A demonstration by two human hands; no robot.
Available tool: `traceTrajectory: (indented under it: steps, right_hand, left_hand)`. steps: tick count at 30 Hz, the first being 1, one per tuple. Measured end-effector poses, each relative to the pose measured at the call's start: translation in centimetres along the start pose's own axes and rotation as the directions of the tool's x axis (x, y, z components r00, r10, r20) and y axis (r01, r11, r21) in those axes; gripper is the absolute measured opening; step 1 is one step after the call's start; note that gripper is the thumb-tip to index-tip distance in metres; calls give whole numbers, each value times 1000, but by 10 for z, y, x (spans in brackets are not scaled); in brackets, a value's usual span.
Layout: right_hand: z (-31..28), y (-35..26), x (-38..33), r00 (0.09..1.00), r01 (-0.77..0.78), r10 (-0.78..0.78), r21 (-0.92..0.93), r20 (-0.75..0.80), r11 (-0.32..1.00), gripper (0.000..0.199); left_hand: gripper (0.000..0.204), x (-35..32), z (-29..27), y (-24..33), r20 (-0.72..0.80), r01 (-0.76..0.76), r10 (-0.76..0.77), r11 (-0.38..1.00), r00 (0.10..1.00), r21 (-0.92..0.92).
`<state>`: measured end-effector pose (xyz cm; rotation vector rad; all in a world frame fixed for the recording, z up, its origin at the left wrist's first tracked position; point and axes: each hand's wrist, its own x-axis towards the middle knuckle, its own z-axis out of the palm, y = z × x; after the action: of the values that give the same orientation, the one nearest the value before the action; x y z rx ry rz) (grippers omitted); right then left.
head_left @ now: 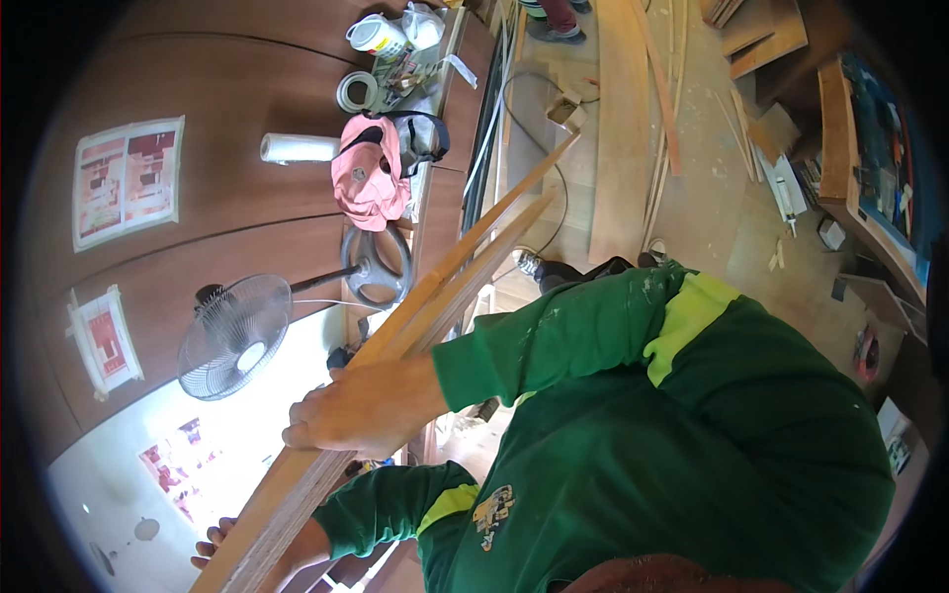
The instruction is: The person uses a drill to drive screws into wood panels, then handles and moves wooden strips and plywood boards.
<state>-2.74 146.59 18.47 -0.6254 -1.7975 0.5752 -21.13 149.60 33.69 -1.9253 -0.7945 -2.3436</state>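
Note:
Long wooden boards (400,326) with a layered plywood edge run slantwise from the lower left up toward the top middle, and two of their far ends show apart. My right hand (364,407) is closed over the boards near their middle, the thumb side not fully visible. Lower down, my left hand (302,550) wraps round the same boards near the lower edge, its fingertips showing on the far side. Both forearms are in green sleeves.
A standing fan (237,336) is left of the boards. A pink bag (370,173), white bucket (378,38) and tape roll (356,92) sit on a ledge. Long planks (623,119) and a cable lie on the floor; a blue-lined tool box (835,128) is right. Another person's shoe (556,33) shows.

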Motion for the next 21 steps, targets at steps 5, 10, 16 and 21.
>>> traceTrajectory:
  steps: [5, 10, 16, 21]
  right_hand:
    - [0, 0, -6, 996, 15, -9, -67, 89, 998, 55]
    - [-6, 25, -31, 999, 6, -11, -117, -47, 993, 59]
    - [-23, 68, -37, 989, -141, 147, -202, 14, 969, 77]
    - [-42, 84, -25, 978, -179, 196, -204, 67, 962, 79]
  left_hand:
    - [78, 21, -93, -71, 161, 90, -82, 995, 983, -40]
    - [72, 127, -239, -183, 620, 400, -79, 825, 781, -398]
    - [60, 44, -44, -72, 299, 68, -27, 989, 954, -129]
    - [62, 5, 52, -30, -101, 126, -159, 954, 982, -273]
